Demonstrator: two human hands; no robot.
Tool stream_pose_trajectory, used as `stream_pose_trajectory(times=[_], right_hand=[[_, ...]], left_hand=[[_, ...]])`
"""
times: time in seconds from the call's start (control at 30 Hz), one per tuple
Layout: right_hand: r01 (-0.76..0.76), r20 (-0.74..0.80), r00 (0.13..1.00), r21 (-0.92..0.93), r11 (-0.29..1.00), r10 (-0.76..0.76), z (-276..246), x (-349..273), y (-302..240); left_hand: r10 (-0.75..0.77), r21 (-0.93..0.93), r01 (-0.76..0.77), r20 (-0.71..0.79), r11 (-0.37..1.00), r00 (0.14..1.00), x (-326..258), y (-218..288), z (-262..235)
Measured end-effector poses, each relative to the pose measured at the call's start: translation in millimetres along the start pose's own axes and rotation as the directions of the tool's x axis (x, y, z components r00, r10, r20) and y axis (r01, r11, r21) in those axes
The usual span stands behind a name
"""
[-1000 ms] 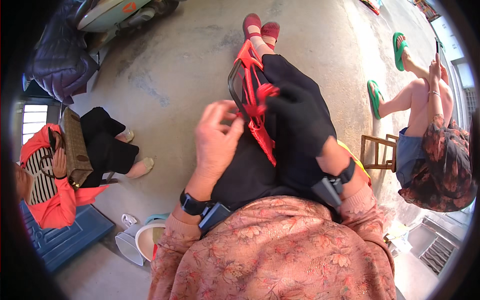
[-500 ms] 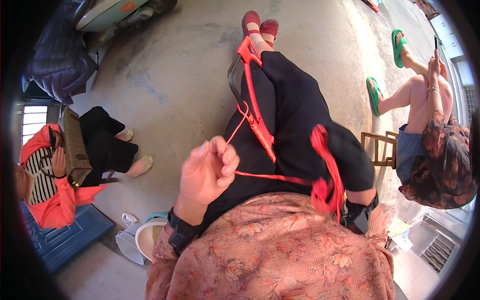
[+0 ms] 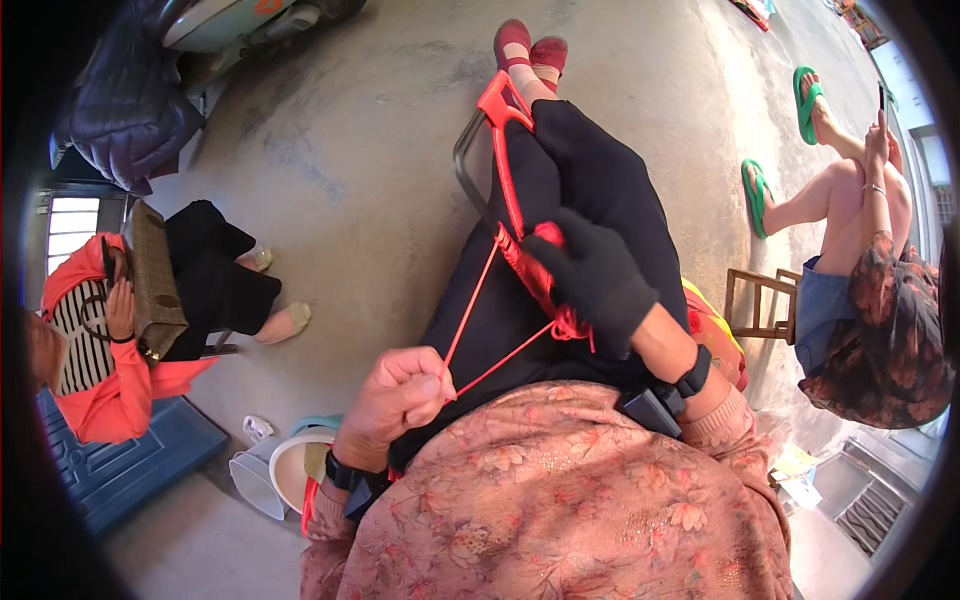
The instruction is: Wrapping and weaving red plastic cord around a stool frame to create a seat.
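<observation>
A long narrow frame with a red straight side and a black curved bar lies along my black trousers, its far end near my shins. Red cord is wound in tight turns round its near part. From those turns a strand of red cord runs to my bare left hand, which pinches it, then goes back to a bundle at the right. My right hand, in a black glove, is closed round that bundle of red cord, beside the wound part. The glove hides some of both.
At the left a seated person in an orange jacket holds a brown bag. At the right another person in green flip-flops sits by a wooden stool. A pale bucket stands at my lower left.
My right hand has swung in from the right with the bundle to the wound frame. My left hand has moved down and closed tighter, drawing the cord into a taut angle.
</observation>
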State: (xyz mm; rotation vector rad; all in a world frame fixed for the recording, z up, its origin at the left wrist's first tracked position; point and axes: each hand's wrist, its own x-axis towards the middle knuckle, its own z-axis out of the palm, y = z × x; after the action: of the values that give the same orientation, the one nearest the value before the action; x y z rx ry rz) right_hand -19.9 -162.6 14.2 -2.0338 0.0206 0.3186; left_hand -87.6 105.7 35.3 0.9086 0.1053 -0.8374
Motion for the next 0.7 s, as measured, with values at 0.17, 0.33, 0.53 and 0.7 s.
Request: stream_pose_trajectory(times=[0.17,0.33,0.53,0.7], right_hand=[[0.084,-0.324,0.945,0.110,0.990,-0.044,-39.6,7.8,1.3],[0.092,-0.420,0.899,-0.102,0.991,-0.126,-35.3,34.5,-14.2],[-0.011,-0.033,0.999,0.419,0.908,0.027,-2.0,34.7,-18.7],[-0.074,-0.060,0.991,0.507,0.859,0.120,-21.7,14.5,-18.5]], left_hand=[[0.513,-0.097,-0.521,-0.100,0.848,0.853,47.0,34.2,20.1],[0.420,0.118,-0.405,-0.166,0.907,0.892,120.7,44.3,17.2],[0.351,0.318,-0.269,-0.238,0.909,0.905,145.9,4.0,1.6],[0.176,-0.271,-0.268,-0.319,0.925,0.931,112.8,32.0,-5.2]])
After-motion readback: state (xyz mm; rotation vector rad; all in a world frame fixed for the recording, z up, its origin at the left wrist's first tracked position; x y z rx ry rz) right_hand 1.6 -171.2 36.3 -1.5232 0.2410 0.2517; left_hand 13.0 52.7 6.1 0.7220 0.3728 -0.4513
